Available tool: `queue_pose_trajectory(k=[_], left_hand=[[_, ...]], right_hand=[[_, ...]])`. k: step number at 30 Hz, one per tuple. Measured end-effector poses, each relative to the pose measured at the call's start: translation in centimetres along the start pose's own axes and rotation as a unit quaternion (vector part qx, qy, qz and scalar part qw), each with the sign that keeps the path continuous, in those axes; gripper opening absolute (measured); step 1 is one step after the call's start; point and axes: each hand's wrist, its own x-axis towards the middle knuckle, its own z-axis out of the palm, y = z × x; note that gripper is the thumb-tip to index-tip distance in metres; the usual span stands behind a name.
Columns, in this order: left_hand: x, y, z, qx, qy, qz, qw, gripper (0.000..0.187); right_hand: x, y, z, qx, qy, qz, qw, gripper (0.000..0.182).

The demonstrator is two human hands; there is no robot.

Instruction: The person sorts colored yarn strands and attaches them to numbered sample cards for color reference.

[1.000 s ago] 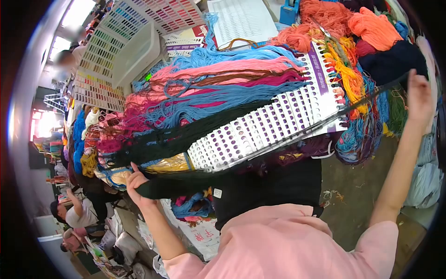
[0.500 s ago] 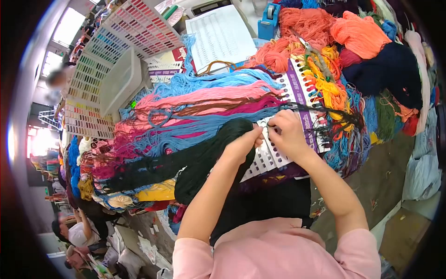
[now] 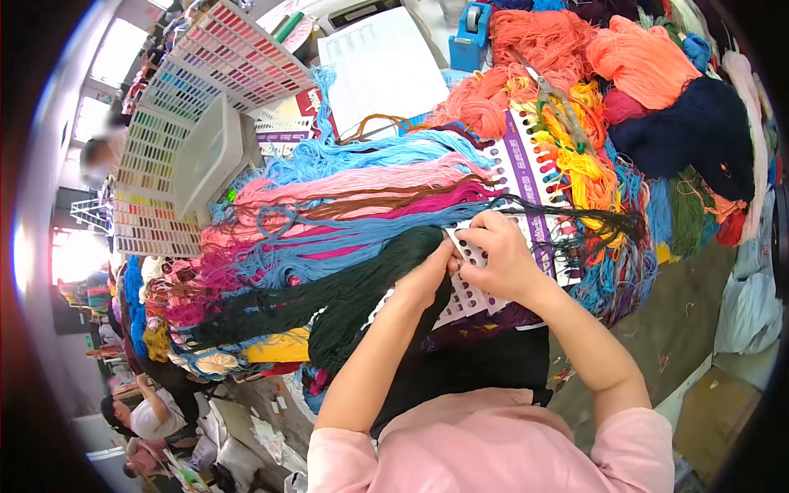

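Note:
My left hand (image 3: 424,279) is closed around the near end of a dark green-black thread skein (image 3: 370,275), which trails away to the left. Close beside it, my right hand (image 3: 505,261) has its fingers bent over a white card with punched holes (image 3: 464,306). Thumb and fingertips meet at the card's edge, next to the left fingertips; any thread between them is too small to make out. Under the hands and beyond them lies a purple-and-white thread card (image 3: 528,164), with black strands (image 3: 588,212) running across it to the right.
Blue, pink and magenta skeins (image 3: 370,177) spread across the table. A color chart (image 3: 156,164) stands at left by a plastic bin (image 3: 212,152). Scissors (image 3: 538,80), a blue tape dispenser (image 3: 470,37) and papers (image 3: 378,70) lie beyond. Another person (image 3: 148,411) is at lower left.
My right hand has shifted slightly down and left, with its fingertips now closer to my left hand. The left hand keeps its hold on the dark skein.

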Motion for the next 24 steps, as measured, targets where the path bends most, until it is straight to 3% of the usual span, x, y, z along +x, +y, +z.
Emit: queue_pose_trajectory(k=[3, 4, 5, 7, 8, 11, 12, 13, 15, 17, 18, 19, 20, 22, 23, 24], left_hand=[[-1.7, 0.3, -1.1, -0.071, 0.022, 0.013, 0.997, 0.014], [-2.5, 0.9, -1.4, -0.237, -0.002, 0.032, 0.971, 0.008], [-3.1, 1.3, -2.4, -0.327, -0.056, -0.014, 0.943, 0.012], [-3.4, 0.7, -4.5, -0.502, -0.229, -0.021, 0.834, 0.016], [-3.6, 1.2, -4.3, -0.503, -0.248, -0.008, 0.828, 0.017], [-1.5, 1.5, -3.2, -0.229, -0.244, -0.023, 0.942, 0.010], [-1.4, 1.5, -1.6, -0.067, -0.125, 0.000, 0.990, 0.011], [-1.8, 2.1, -0.6, 0.091, -0.088, 0.032, 0.991, 0.018], [-2.5, 2.4, -0.5, 0.120, -0.019, 0.020, 0.992, 0.011], [-4.2, 3.1, -2.0, 0.023, 0.081, 0.004, 0.996, 0.018], [-5.2, 3.4, -4.6, 0.015, 0.089, -0.010, 0.996, 0.021], [-5.9, 2.6, -9.1, 0.018, 0.029, 0.033, 0.999, 0.028], [-8.0, 3.8, -10.2, -0.058, 0.125, 0.045, 0.989, 0.022], [-11.2, 3.7, -16.8, -0.137, 0.188, 0.060, 0.971, 0.024], [-13.0, 3.8, -19.4, -0.180, 0.193, 0.105, 0.959, 0.023], [-14.3, 3.9, -22.1, -0.237, 0.135, 0.145, 0.951, 0.022]], right_hand=[[-0.2, -0.1, 0.1, -0.010, 0.021, 0.008, 1.000, 0.025], [-0.2, 0.0, 0.2, -0.012, 0.036, -0.011, 0.999, 0.019], [-0.3, 0.4, 0.3, -0.007, 0.047, -0.014, 0.999, 0.017], [-0.4, 1.0, 0.8, 0.003, 0.062, -0.024, 0.998, 0.015], [-0.1, 1.0, 0.6, 0.014, 0.048, -0.024, 0.998, 0.014], [0.2, 0.1, 0.4, 0.269, 0.074, 0.134, 0.951, 0.008], [0.3, 0.3, 0.3, 0.306, 0.087, 0.144, 0.937, 0.008], [0.4, 0.4, 0.4, 0.243, 0.086, 0.112, 0.960, 0.008], [0.5, 0.4, 0.5, 0.113, 0.087, 0.055, 0.988, 0.010], [0.0, -0.2, 1.1, -0.002, 0.030, 0.067, 0.997, 0.026], [0.0, -0.4, 1.3, -0.051, 0.025, 0.066, 0.996, 0.028], [0.0, -0.6, 1.4, -0.098, 0.019, 0.062, 0.993, 0.029], [0.0, -0.5, 1.5, -0.098, 0.021, 0.060, 0.993, 0.029], [0.1, -0.2, 1.6, -0.100, 0.023, 0.053, 0.993, 0.028], [0.2, -0.2, 1.6, -0.098, 0.018, 0.058, 0.993, 0.028], [0.2, -0.3, 1.6, -0.097, 0.012, 0.062, 0.993, 0.028]])
